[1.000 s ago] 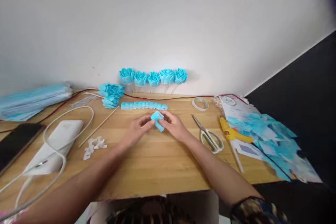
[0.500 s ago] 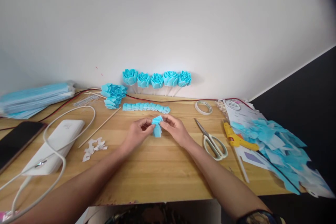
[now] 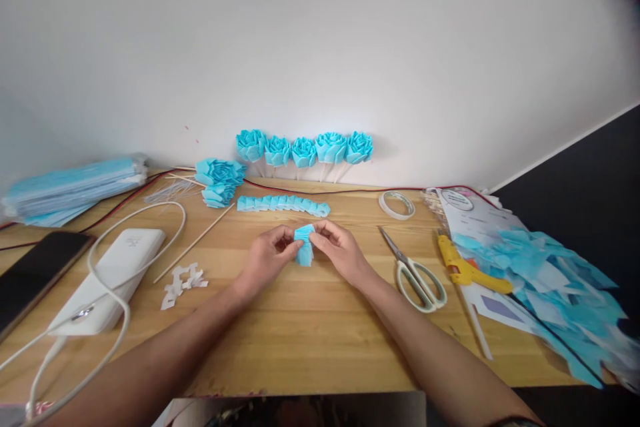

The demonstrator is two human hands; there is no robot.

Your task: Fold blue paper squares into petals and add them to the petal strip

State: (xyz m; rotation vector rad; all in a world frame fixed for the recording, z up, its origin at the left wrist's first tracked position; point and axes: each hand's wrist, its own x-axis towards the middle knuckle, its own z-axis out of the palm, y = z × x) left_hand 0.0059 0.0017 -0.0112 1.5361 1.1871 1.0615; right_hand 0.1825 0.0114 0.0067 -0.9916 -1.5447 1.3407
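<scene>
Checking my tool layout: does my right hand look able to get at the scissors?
Probably yes: the scissors lie to the right of your right hand, nothing on top of them, though that hand would likely have to release the blue piece first.

The tabletop (image 3: 300,333) is made of smooth, faintly glossy, grained wood. A matt, cloth-like surface is shown by the pleated blue piece (image 3: 304,252) and the flowers (image 3: 331,148). On the scissors (image 3: 405,259), metal blades are joined to smooth plastic handles, and smooth plastic is seen on the power bank (image 3: 136,247) and glue gun (image 3: 461,271).
</scene>
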